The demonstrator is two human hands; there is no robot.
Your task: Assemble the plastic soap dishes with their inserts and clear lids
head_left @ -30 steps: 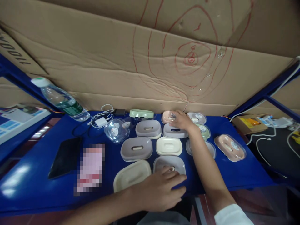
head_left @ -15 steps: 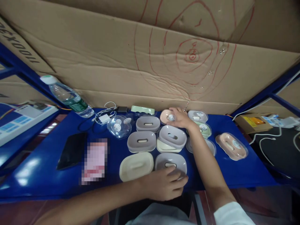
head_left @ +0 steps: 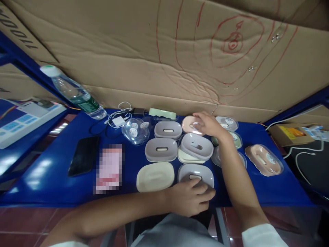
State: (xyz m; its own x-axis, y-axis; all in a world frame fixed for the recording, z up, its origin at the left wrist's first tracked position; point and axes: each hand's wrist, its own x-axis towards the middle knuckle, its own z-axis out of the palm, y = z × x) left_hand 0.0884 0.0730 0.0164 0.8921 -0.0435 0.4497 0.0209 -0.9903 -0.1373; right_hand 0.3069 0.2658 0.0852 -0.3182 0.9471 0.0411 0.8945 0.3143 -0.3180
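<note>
My left hand (head_left: pixel 192 199) is at the table's front edge, fingers apart and slightly bent, over the near side of a grey soap dish (head_left: pixel 185 171). At the back, my right hand (head_left: pixel 209 125) has its fingers around the right side of a peach soap dish (head_left: pixel 189 122) with a round sticker. Between the hands, another grey dish (head_left: pixel 196 145) sits tilted on a cream piece (head_left: pixel 190 158). Two more grey dishes (head_left: pixel 161 155) stand to its left, and a cream oval tray (head_left: pixel 155 175) lies in front of them. My right forearm partly hides a green dish (head_left: pixel 238 139).
Clear heart-shaped plastic packs (head_left: pixel 136 132), a black phone (head_left: pixel 84 156), a blurred pink item (head_left: pixel 110 168) and a water bottle (head_left: pixel 74 94) are on the left. A packed peach dish (head_left: pixel 264 159) lies right. Cardboard (head_left: pixel 115 68) walls the back; cables (head_left: pixel 118 115) lie before it.
The whole view has shifted, so the table things appear slightly higher and further right. My right hand's fingers have moved to the right side of the peach dish. My left hand stays by the grey dish.
</note>
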